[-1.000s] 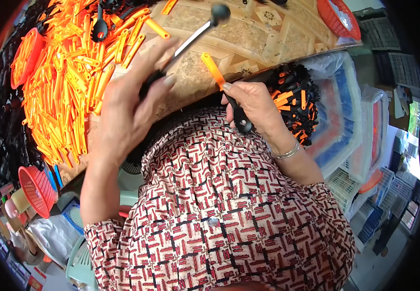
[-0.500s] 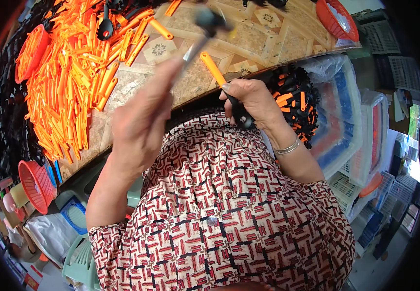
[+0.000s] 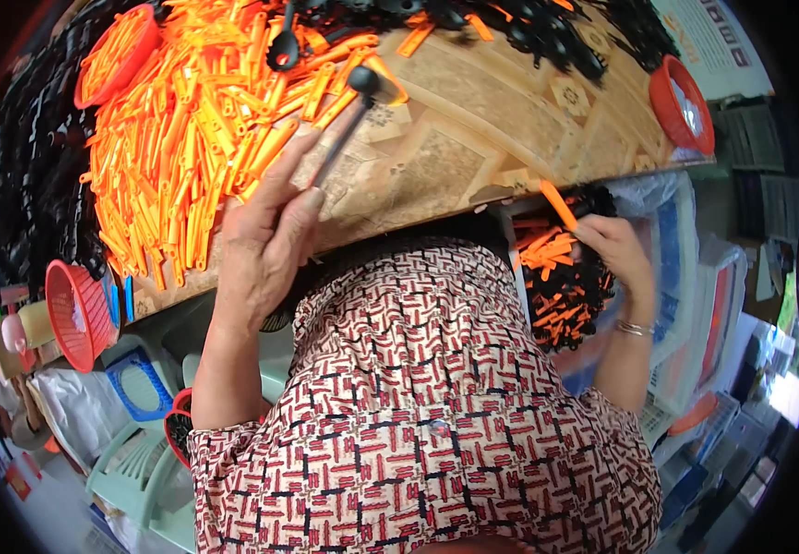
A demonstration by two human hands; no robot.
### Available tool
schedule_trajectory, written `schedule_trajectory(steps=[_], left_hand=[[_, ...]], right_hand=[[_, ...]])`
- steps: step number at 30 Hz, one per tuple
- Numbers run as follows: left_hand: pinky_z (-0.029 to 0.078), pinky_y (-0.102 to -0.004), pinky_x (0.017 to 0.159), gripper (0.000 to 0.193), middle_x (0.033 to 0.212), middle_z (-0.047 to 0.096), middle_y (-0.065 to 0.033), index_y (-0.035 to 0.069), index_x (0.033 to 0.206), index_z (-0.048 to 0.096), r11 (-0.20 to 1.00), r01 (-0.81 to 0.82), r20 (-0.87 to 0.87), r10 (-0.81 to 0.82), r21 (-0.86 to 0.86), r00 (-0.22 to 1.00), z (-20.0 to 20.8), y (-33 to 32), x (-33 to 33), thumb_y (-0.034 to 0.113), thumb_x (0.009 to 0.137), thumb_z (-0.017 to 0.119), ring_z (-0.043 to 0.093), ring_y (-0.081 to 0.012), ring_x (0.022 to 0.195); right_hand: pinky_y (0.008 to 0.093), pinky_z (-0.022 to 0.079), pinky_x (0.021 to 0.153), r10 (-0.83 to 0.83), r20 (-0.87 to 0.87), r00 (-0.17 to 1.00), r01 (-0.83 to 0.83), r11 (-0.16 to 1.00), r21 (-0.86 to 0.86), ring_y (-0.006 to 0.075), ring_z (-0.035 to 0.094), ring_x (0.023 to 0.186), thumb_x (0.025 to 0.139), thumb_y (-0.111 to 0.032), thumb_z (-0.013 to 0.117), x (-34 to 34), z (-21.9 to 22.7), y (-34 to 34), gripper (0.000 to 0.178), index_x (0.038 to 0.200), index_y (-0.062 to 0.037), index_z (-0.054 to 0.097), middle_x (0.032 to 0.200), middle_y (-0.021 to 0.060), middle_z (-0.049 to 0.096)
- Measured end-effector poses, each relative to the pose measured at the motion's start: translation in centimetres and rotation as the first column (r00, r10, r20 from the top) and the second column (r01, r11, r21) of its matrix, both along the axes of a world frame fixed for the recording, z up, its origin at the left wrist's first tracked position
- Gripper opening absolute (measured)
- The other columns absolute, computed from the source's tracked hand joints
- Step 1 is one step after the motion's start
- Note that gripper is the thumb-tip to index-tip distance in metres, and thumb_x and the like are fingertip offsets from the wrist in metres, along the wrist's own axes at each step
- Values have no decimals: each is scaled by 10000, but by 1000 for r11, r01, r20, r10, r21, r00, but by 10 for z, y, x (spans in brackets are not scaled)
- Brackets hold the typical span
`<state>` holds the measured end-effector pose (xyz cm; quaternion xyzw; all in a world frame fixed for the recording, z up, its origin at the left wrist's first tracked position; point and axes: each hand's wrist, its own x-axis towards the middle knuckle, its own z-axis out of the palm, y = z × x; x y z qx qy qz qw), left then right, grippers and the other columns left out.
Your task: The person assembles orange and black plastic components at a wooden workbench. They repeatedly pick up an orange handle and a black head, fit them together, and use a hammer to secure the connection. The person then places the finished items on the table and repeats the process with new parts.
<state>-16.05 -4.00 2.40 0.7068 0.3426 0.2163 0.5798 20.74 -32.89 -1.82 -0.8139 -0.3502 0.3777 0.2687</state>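
My left hand (image 3: 265, 231) is closed around the handle of a mallet (image 3: 360, 83) with a dark head, raised over the near edge of the table. Out to the right, my right hand (image 3: 617, 249) pinches an orange-handled utensil (image 3: 559, 205). Its orange handle points up and to the left, while its black end is hidden by my fingers. Just below that hand, beside the table, lies a heap of black utensils with orange handles (image 3: 561, 309). Left of the mallet, a large pile of loose orange handles (image 3: 192, 138) covers the tabletop.
Black utensil parts (image 3: 547, 37) lie along the table's far side, and more fill the far left (image 3: 25, 185). Red baskets stand at the pile's upper left (image 3: 153, 46), the table's right end (image 3: 662, 111) and lower left (image 3: 67, 323). A green plastic chair (image 3: 122, 471) is at lower left.
My right hand has moved right with the utensil, from in front of me to above the heap. The mallet has moved left and its motion blur is gone. The view has shifted.
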Motion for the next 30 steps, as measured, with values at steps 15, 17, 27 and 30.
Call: schedule_trajectory(steps=[15, 17, 27, 30], left_hand=[[475, -299, 692, 244, 850, 653, -100, 20, 1094, 720, 803, -233, -111, 346, 549, 932, -31, 42, 6, 155, 897, 770, 606, -157, 739], [475, -281, 703, 243, 870, 653, -49, 3, 1096, 717, 847, -343, -5, 377, 405, 926, -29, 40, 0, 143, 904, 771, 593, -129, 756], [352, -183, 528, 225, 779, 585, 47, -11, 1154, 709, 759, -651, 245, 625, 35, 741, -12, 41, -43, 105, 962, 716, 473, -16, 607], [351, -181, 528, 202, 759, 584, 56, 11, 1132, 722, 722, -691, 330, 644, 36, 690, -13, 43, -58, 101, 952, 726, 472, -13, 597]], right_hand=[[461, 531, 693, 61, 823, 565, -554, 767, 324, 383, 683, 806, 969, -229, 598, -85, 0, 281, 199, 1019, -41, 639, 870, 208, 666], [476, 523, 694, 43, 852, 521, -560, 771, 303, 395, 675, 813, 960, -221, 606, -86, -7, 288, 197, 1032, -39, 625, 889, 227, 658], [466, 471, 717, 323, 523, 788, -327, 941, -88, 365, 615, 817, 878, -101, 642, -72, 41, 231, 186, 1047, -41, 591, 930, 175, 626], [466, 473, 712, 361, 658, 661, -570, 812, 128, 372, 608, 806, 876, -78, 641, -80, 41, 230, 145, 1001, -39, 577, 932, 163, 613]])
